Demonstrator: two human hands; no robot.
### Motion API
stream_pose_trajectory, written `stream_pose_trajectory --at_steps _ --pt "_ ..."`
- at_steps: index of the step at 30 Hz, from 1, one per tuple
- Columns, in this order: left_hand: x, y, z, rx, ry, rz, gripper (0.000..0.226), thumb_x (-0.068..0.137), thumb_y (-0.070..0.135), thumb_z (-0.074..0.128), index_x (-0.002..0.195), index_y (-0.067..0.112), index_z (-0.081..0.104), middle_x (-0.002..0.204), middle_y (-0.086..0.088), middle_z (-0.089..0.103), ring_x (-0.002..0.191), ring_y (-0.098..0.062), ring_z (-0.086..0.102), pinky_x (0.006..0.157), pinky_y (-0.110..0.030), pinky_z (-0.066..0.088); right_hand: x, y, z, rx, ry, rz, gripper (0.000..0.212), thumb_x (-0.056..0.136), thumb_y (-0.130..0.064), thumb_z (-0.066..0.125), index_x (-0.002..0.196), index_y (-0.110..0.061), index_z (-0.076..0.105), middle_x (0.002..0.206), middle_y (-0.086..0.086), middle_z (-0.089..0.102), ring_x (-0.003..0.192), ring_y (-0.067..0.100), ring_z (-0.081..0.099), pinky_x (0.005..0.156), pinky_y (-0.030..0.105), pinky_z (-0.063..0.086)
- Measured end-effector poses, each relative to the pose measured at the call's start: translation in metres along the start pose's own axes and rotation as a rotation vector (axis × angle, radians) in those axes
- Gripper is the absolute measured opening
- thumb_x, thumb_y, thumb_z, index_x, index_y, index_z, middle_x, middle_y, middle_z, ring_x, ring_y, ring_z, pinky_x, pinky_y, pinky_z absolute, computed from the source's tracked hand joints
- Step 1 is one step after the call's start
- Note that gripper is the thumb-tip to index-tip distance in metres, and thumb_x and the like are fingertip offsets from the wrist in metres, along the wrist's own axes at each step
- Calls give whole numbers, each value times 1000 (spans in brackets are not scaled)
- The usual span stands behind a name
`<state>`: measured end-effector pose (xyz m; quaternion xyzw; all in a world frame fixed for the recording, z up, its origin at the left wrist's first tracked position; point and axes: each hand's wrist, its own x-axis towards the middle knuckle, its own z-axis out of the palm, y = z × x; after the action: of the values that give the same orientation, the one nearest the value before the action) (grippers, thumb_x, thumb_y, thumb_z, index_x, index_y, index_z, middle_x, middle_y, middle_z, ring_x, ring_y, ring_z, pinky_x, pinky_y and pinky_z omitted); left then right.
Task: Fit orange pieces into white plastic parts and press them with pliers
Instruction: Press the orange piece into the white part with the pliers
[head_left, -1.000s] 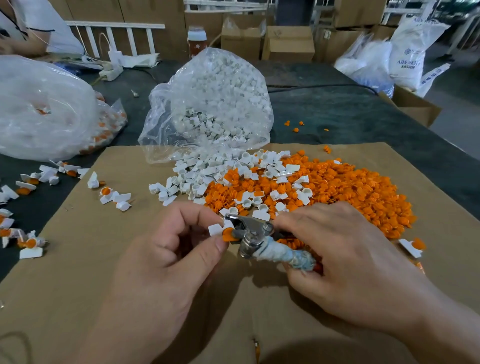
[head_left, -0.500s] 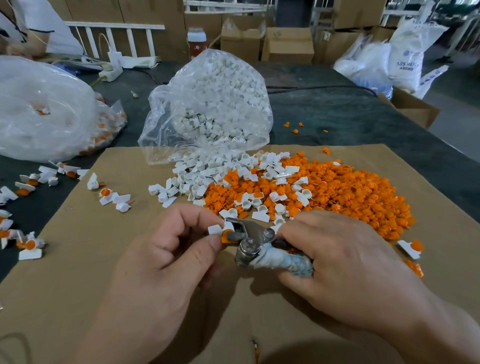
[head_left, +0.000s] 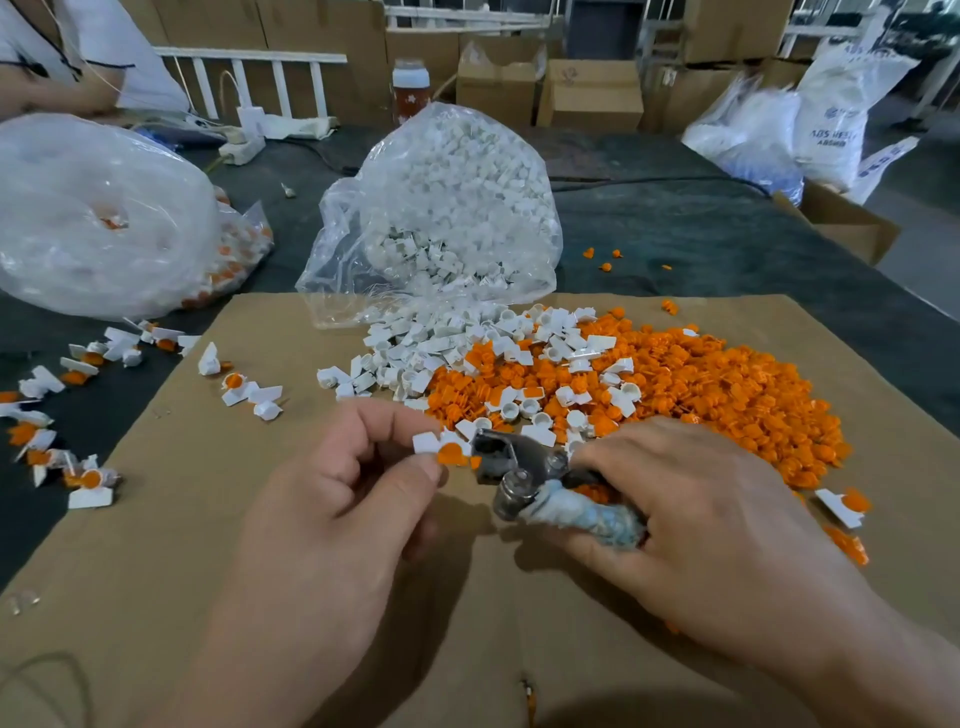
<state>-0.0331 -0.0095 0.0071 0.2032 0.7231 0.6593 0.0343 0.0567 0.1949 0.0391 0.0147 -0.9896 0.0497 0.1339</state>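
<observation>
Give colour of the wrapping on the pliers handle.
Pale blue-white, grubby wrapping; the head view, the only one, shows it.

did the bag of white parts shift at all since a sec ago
No. The clear bag of white parts sits at the same spot, its mouth over the far edge of the cardboard sheet.

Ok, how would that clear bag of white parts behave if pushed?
The clear bag probably slumps rather than slides: its film looks thin and crumpled. Its mouth lies open on the cardboard, so white parts would likely spill.
</observation>
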Motion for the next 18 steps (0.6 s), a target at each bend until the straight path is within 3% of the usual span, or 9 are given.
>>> stream_pose_trajectory --at_steps 1,3,7,10,12,14,18 --pt "2 -2 0 -28 15 -48 7 82 23 71 84 30 70 65 -12 59 49 -14 56 47 -25 48 1 3 1 -44 1 16 56 79 -70 39 98 -25 68 81 -10 61 74 15 57 62 35 51" --pt "3 -3 1 -53 -17 -149 21 87 7 67 79 26 70 62 -13 58 47 -14 55 45 -21 46 3 8 3 -127 -19 56 61 77 -70 43 105 -22 67 85 -6 62 79 20 57 67 38 50" --pt "-2 1 13 -71 -131 -310 26 85 4 63 76 27 72 58 -3 62 47 -15 59 44 -21 47 7 9 7 -178 -173 101 71 73 -74 35 124 -28 56 105 -7 58 99 17 48 84 35 39" --pt "-4 0 16 -64 -133 -334 28 87 5 63 76 29 72 57 -5 64 47 -16 60 45 -21 48 7 8 8 -162 -149 87 69 75 -73 33 123 -28 56 111 -7 56 107 18 46 92 36 36" --pt "-5 3 17 -48 -134 -342 28 90 8 64 76 32 70 55 -8 65 45 -17 59 44 -20 47 7 2 5 -96 -54 35 58 80 -66 38 114 -25 61 108 -6 58 103 18 51 89 37 41" --pt "-8 4 20 -39 -152 -320 29 91 9 62 76 33 68 55 -10 66 45 -19 61 44 -21 48 5 -10 3 24 59 -58 39 86 -54 45 103 -24 62 97 -7 61 90 16 56 77 35 46" --pt "-15 10 26 -28 -162 -187 24 88 13 65 82 36 68 61 -7 68 54 -23 68 50 -23 49 5 -23 6 35 74 -191 26 94 -36 43 95 -21 64 83 -5 62 75 16 58 66 34 49"
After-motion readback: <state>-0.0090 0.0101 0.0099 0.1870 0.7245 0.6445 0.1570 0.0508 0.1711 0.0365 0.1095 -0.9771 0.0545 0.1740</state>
